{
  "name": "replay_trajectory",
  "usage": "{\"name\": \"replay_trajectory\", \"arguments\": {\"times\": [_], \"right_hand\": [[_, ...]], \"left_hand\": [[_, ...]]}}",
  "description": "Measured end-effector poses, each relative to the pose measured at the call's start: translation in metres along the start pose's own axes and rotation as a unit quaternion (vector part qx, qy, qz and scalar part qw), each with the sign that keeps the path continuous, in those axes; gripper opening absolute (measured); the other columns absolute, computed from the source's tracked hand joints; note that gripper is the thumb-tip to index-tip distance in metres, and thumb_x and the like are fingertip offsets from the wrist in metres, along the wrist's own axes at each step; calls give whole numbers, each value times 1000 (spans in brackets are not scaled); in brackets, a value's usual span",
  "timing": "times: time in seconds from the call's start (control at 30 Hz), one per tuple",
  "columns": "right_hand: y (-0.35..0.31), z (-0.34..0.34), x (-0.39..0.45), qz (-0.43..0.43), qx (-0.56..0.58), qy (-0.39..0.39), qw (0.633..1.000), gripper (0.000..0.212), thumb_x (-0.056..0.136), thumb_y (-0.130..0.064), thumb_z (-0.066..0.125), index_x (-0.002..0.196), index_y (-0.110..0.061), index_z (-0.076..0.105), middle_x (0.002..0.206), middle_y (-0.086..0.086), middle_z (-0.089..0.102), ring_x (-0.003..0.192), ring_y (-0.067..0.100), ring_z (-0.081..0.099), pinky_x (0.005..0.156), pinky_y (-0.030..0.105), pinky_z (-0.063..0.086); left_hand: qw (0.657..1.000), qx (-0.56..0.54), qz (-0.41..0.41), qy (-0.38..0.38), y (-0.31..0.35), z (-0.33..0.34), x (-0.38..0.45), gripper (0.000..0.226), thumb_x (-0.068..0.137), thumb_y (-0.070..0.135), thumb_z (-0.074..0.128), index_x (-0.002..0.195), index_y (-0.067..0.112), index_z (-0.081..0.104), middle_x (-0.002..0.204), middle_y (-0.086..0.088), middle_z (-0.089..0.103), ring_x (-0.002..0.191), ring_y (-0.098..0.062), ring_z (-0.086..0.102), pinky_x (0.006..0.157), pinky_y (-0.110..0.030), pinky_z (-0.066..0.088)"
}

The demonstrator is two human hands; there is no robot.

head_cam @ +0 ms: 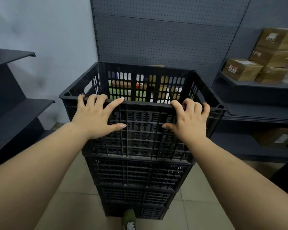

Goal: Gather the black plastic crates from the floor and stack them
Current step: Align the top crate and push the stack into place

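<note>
A stack of black slotted plastic crates stands on the tiled floor in front of me. The top crate (140,135) sits open-side up, its near rim at chest height. Two more crates (140,173) show below it, nested in a column down to the floor. My left hand (96,117) grips the near rim left of centre, fingers hooked over the edge, thumb against the outer wall. My right hand (189,120) grips the same rim right of centre in the same way. The inside of the top crate looks empty; colours show through its far slots.
A grey pegboard panel (165,39) rises right behind the stack. Dark metal shelves (15,103) stand to the left; a low dark shelf (256,87) to the right carries brown cardboard boxes (243,68). My green shoe (129,219) touches the stack's base.
</note>
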State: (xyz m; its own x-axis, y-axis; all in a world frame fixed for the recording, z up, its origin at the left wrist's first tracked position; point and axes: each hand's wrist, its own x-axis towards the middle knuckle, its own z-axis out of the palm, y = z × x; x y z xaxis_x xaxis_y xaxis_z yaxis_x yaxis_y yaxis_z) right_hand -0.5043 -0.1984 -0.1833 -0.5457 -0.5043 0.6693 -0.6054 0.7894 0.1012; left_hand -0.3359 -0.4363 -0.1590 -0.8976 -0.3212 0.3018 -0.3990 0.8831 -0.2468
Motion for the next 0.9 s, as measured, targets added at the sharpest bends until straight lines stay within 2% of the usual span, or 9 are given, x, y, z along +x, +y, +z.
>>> {"name": "replay_trajectory", "arguments": {"times": [0.13, 0.37, 0.67, 0.8, 0.9], "right_hand": [[10, 15, 20, 0, 2, -22, 1000, 81, 58, -68, 75, 124, -29, 50, 116, 14, 53, 107, 36, 49, 105, 59, 22], [5, 57, 61, -8, 20, -13, 1000, 80, 60, -69, 73, 126, -31, 48, 110, 12, 54, 107, 34, 49, 103, 55, 22], [-12, 124, 140, 0, 22, -19, 1000, 77, 62, -67, 73, 126, -33, 46, 106, 10, 53, 104, 32, 49, 102, 54, 26], [-2, 153, 170, 2, 14, -10, 1000, 78, 59, -67, 74, 123, -30, 49, 104, 13, 55, 102, 35, 51, 100, 56, 29], [12, 171, 186, 4, 11, 4, 1000, 79, 57, -66, 76, 122, -27, 52, 103, 15, 56, 102, 37, 53, 100, 58, 30]], "left_hand": [[1000, -6, -12, 11, 7, 7, 15, 89, 70, 88, 11, 145, 45, -11, 149, -9, 25, 134, -30, 23, 109, -60, 11], [998, -28, -30, -45, -11, 23, 68, 89, 72, 86, 20, 144, 48, -15, 152, -8, 15, 139, -31, 13, 111, -60, 3], [999, -1, -26, -40, -46, 63, 168, 97, 64, 89, 16, 145, 45, -14, 151, -9, 20, 138, -30, 18, 111, -57, 9], [999, -9, -25, -37, -49, 80, 207, 98, 63, 91, 17, 142, 46, -17, 150, -9, 17, 136, -31, 15, 110, -60, 6], [1000, -19, -2, -18, -43, 91, 223, 96, 61, 91, 11, 139, 46, -21, 149, -10, 16, 134, -32, 15, 107, -61, 4]]}}
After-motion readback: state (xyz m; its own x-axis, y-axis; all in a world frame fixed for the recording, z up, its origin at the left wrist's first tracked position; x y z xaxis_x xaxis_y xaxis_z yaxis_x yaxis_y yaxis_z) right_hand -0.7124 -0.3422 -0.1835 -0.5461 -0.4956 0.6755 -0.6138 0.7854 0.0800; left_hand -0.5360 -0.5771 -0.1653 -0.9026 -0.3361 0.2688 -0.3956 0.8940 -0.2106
